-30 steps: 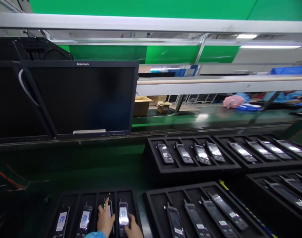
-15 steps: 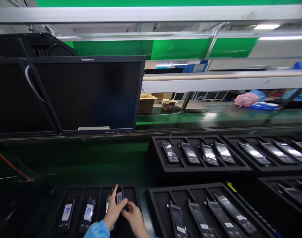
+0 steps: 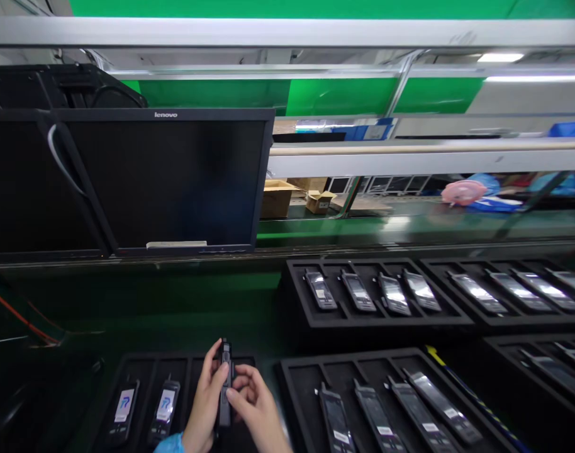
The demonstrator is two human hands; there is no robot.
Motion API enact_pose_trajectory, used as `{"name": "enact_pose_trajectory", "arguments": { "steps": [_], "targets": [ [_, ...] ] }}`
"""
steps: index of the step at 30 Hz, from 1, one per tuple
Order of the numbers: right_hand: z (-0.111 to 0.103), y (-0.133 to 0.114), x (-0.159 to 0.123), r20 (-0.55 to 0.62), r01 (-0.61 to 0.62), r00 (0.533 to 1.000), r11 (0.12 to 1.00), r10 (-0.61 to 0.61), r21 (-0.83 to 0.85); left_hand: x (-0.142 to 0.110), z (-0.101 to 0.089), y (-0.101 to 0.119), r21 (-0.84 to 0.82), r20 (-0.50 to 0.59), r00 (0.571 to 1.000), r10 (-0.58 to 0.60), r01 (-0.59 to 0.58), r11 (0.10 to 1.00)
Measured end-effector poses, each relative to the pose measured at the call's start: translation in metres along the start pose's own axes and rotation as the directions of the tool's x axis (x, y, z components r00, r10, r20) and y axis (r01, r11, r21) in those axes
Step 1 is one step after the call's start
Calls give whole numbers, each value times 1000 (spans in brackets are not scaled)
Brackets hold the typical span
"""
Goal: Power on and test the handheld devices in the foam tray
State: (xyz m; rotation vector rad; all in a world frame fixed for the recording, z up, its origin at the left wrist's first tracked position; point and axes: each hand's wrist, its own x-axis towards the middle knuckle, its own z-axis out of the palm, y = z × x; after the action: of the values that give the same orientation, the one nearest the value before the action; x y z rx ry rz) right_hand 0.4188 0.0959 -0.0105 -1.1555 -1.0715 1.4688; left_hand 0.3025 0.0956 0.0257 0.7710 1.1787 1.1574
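Long metal bars (image 3: 287, 33) and green boards (image 3: 339, 97) go across, far up past the fingers (image 3: 212, 352). Under them is a big black screen (image 3: 169, 182), up and to the left of the fingers, with the word lenovo on its top edge. A small brown box (image 3: 319, 202) sits farther back, up and to the right of the fingers, and a pink thing (image 3: 463, 192) is far off on that same side. Just past the fingers lies a dark green table (image 3: 174, 302).

The left hand (image 3: 203, 402) has its fingers bent around a black handset (image 3: 225, 409), with the thumb pressed on it. The right hand (image 3: 259, 409) is curled too, and its thumb and bent fingers hold the same handset from the other side. The handset has its thin edge facing up, over a black tray (image 3: 146, 357). A blue sleeve (image 3: 169, 444) shows by the left wrist.

Left of the fingers, two lit handsets (image 3: 122, 412) lie in that tray, each in its own slot. Right of the fingers is another tray (image 3: 301, 382) with four dark handsets (image 3: 334, 415). Farther up and right, more trays (image 3: 363, 319) hold more handsets (image 3: 358, 290). A yellow and blue strip (image 3: 474, 397) runs beside the near right tray.
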Motion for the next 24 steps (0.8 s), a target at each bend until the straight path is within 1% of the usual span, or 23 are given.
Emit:
{"name": "enact_pose_trajectory", "arguments": {
  "steps": [2, 3, 4, 6, 8, 9, 10, 12, 14, 16, 19, 22, 24],
  "targets": [
    [-2, -4, -4, -4, -37, 999, 998, 37, -41, -2, 0, -1, 29, -20, 1000, 6, -6, 1000],
    [-4, -5, -6, 32, -59, 998, 997, 60, -51, -2, -1, -2, 40, -34, 999, 22, -21, 999],
    [-5, -5, -8, 95, -87, 991, 995, 91, -42, -2, -2, -4, 50, -52, 998, 47, -45, 998],
    [-7, -2, -11, 255, -151, 957, 988, 138, 32, -1, -4, -8, 77, -89, 989, 119, -112, 991],
    [-8, 2, -12, 373, -189, 919, 974, 131, 125, 0, -7, -10, 123, -110, 981, 157, -143, 982],
    [-8, 3, -12, 398, -191, 910, 968, 114, 161, -1, -9, -9, 143, -99, 982, 159, -144, 979],
    [-7, 3, -12, 406, -174, 910, 966, 84, 189, -2, -10, -6, 151, -74, 986, 152, -140, 979],
    [-7, 0, -12, 431, -112, 902, 967, 3, 227, -6, -13, 1, 116, 13, 992, 126, -127, 985],
    [-6, -7, -13, 461, -74, 885, 959, -63, 273, -10, -16, 10, 33, 114, 988, 108, -112, 993],
    [-6, -14, -14, 491, -59, 865, 949, -106, 310, -13, -19, 15, -43, 192, 975, 114, -108, 993],
    [-7, -20, -17, 494, -66, 864, 950, -97, 304, -13, -21, 15, -59, 232, 962, 143, -133, 989],
    [-8, -19, -18, 494, -92, 868, 966, -41, 242, -10, -22, 9, -19, 237, 958, 161, -161, 987],
    [-8, -15, -16, 491, -85, 870, 971, -36, 222, -7, -22, 4, 7, 221, 959, 174, -180, 984]
  ]
}}
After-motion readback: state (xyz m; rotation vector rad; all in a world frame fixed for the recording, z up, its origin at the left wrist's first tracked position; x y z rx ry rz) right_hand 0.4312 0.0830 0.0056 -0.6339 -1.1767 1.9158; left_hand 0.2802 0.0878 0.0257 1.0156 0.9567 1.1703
